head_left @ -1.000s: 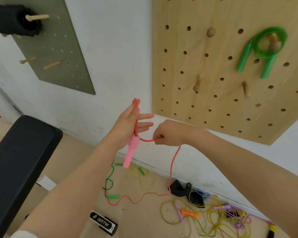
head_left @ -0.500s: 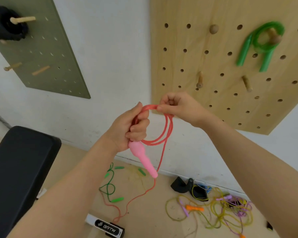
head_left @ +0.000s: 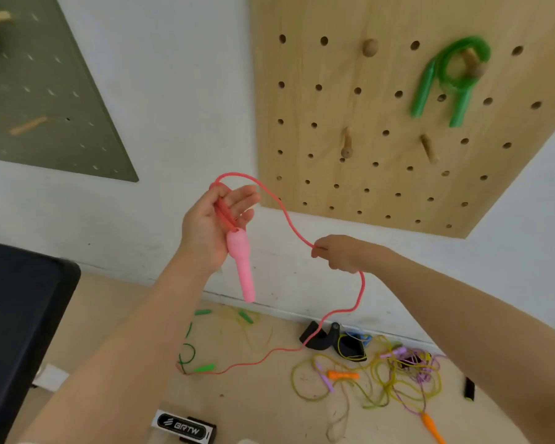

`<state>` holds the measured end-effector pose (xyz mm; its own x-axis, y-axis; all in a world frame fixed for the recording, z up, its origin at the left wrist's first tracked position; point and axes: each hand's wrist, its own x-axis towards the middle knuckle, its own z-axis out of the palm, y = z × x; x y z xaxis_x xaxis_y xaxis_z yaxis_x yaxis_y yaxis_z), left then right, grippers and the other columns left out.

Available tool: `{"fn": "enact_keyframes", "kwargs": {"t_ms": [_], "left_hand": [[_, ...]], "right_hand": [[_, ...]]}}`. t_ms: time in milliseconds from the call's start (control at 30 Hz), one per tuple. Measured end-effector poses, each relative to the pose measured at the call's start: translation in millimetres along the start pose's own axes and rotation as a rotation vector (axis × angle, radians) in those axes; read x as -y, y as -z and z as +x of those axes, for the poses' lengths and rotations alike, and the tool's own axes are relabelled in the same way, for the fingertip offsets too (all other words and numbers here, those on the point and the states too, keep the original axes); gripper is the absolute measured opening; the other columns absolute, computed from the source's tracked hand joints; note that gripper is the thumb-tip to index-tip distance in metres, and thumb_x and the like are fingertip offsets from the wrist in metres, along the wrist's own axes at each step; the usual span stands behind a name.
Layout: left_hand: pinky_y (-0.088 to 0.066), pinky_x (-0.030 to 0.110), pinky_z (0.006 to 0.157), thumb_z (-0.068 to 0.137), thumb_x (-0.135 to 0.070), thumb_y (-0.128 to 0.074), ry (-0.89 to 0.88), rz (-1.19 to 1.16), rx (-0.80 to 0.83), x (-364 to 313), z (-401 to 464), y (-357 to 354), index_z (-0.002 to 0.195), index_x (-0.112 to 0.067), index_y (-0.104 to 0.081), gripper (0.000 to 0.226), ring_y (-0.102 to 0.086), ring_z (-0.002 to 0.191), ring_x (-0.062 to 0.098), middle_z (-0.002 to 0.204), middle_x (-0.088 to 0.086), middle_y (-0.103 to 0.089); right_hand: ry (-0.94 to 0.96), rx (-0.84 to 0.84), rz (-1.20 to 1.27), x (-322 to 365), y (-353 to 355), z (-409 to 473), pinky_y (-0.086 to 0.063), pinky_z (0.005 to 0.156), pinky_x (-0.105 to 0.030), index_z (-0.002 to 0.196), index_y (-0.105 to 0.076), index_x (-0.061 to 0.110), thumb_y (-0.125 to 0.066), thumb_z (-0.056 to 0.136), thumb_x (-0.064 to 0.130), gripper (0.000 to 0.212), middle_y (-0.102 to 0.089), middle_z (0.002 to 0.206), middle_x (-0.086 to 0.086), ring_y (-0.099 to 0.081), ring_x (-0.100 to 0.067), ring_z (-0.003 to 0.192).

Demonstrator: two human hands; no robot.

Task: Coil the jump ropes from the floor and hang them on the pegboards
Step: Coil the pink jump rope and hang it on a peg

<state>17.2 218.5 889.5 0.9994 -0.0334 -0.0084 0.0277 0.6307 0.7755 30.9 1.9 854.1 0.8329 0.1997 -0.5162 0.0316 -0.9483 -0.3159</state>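
Observation:
My left hand point(head_left: 210, 225) holds the coils of a pink jump rope against its palm, fingers partly open, and the pink handle point(head_left: 242, 265) hangs down from it. The pink cord point(head_left: 271, 197) arcs up over my fingers and runs down to my right hand point(head_left: 343, 253), which pinches it lower and to the right. From there the cord drops to the floor point(head_left: 263, 358). A coiled green jump rope point(head_left: 449, 78) hangs on a peg of the wooden pegboard point(head_left: 382, 174). A bare peg point(head_left: 346, 144) sticks out below.
A green pegboard point(head_left: 48, 100) with pegs hangs at the left. A black padded bench point(head_left: 16, 322) stands at the lower left. Tangled yellow, purple and orange ropes point(head_left: 382, 376), a green rope point(head_left: 193, 357) and a black box point(head_left: 183, 427) lie on the floor.
My right hand laid a loop into my left hand, then slid down and right along the cord. My left fingers opened somewhat, and more cord has lifted off the floor.

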Motion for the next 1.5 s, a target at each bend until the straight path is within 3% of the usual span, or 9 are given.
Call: {"fn": "enact_keyframes", "kwargs": {"t_ms": [133,233,533,767,967,1133,1267,1367,1500], "left_hand": [[-0.054,0.032,0.083,0.103,-0.026,-0.029,0.089,0.409,0.115,30,13,-24,0.116,-0.009,-0.041,0.025,-0.069,0.092,0.024,0.095,0.012,-0.071],[-0.055,0.023,0.063,0.102,-0.029,-0.030,0.179,0.648,0.238,50,10,-41,0.138,-0.013,-0.029,0.039,-0.068,0.069,0.010,0.095,0.007,-0.069],[-0.025,0.017,0.036,0.101,-0.020,-0.034,0.269,0.695,0.433,76,7,-82,0.102,-0.011,-0.040,0.011,-0.030,0.031,0.012,0.055,0.010,-0.059],[-0.031,0.013,0.035,0.085,-0.047,-0.057,0.441,0.231,0.709,79,6,-106,0.075,-0.017,-0.056,0.032,-0.025,0.026,0.001,0.039,-0.010,-0.028],[-0.042,0.025,0.047,0.094,-0.029,-0.051,0.320,-0.460,0.816,78,11,-109,0.082,-0.006,-0.058,0.027,-0.032,0.035,0.013,0.047,-0.001,-0.032],[-0.045,0.025,0.048,0.092,-0.027,-0.051,0.132,-0.597,0.448,61,17,-94,0.070,-0.007,-0.056,0.030,-0.050,0.038,0.014,0.046,0.002,-0.052],[-0.049,0.016,0.052,0.097,-0.037,-0.039,-0.041,-0.476,0.052,66,15,-97,0.059,-0.017,-0.055,0.046,-0.062,0.052,0.005,0.055,-0.010,-0.061],[-0.054,0.019,0.055,0.098,-0.036,-0.035,0.026,-0.278,0.025,85,15,-112,0.067,-0.016,-0.048,0.039,-0.070,0.065,0.011,0.071,-0.001,-0.072],[-0.048,0.017,0.047,0.101,-0.028,-0.034,0.074,0.230,0.052,110,14,-132,0.087,-0.015,-0.044,0.022,-0.067,0.056,0.012,0.072,0.003,-0.073]], "right_hand": [[0.145,0.063,-0.363,33,8,-18,-0.036,0.067,-0.027,0.080,-0.047,0.009,-0.032,0.102,0.028,0.033,-0.042,0.076,0.001,-0.045,-0.019,0.074],[0.311,0.031,-0.377,40,20,-32,-0.038,0.062,-0.026,0.065,-0.040,0.012,-0.044,0.097,0.031,0.037,-0.050,0.075,-0.001,-0.047,-0.014,0.071],[0.371,-0.429,0.051,-17,84,-78,-0.035,0.052,-0.017,0.070,-0.062,0.013,-0.071,0.078,0.026,0.018,-0.051,0.058,0.007,-0.042,-0.005,0.051],[0.451,-0.540,0.555,-63,86,-78,-0.034,0.056,-0.023,0.070,-0.055,0.011,-0.076,0.070,0.035,0.031,-0.050,0.063,-0.009,-0.040,-0.015,0.058],[0.365,-0.130,0.798,-111,58,-47,-0.044,0.089,-0.030,0.073,-0.055,0.011,-0.060,0.089,0.025,0.022,-0.052,0.064,0.002,-0.053,-0.011,0.065],[0.077,-0.221,0.425,-163,42,-35,-0.041,0.068,-0.023,0.074,-0.056,0.015,-0.060,0.084,0.008,0.013,-0.060,0.071,0.001,-0.056,-0.013,0.071],[-0.136,-0.369,0.674,-196,37,-39,-0.048,0.073,-0.031,0.075,-0.052,0.010,-0.046,0.096,0.022,0.025,-0.051,0.063,-0.004,-0.054,-0.021,0.061],[-0.191,-0.202,0.464,-181,39,-45,-0.032,0.046,-0.024,0.078,-0.046,0.009,-0.032,0.101,0.020,0.029,-0.035,0.062,0.001,-0.030,-0.015,0.048],[-0.107,0.146,-0.244,-118,37,-70,-0.028,0.047,-0.021,0.071,-0.040,0.008,-0.032,0.101,0.019,0.033,-0.042,0.065,0.000,-0.035,-0.013,0.052]]}}
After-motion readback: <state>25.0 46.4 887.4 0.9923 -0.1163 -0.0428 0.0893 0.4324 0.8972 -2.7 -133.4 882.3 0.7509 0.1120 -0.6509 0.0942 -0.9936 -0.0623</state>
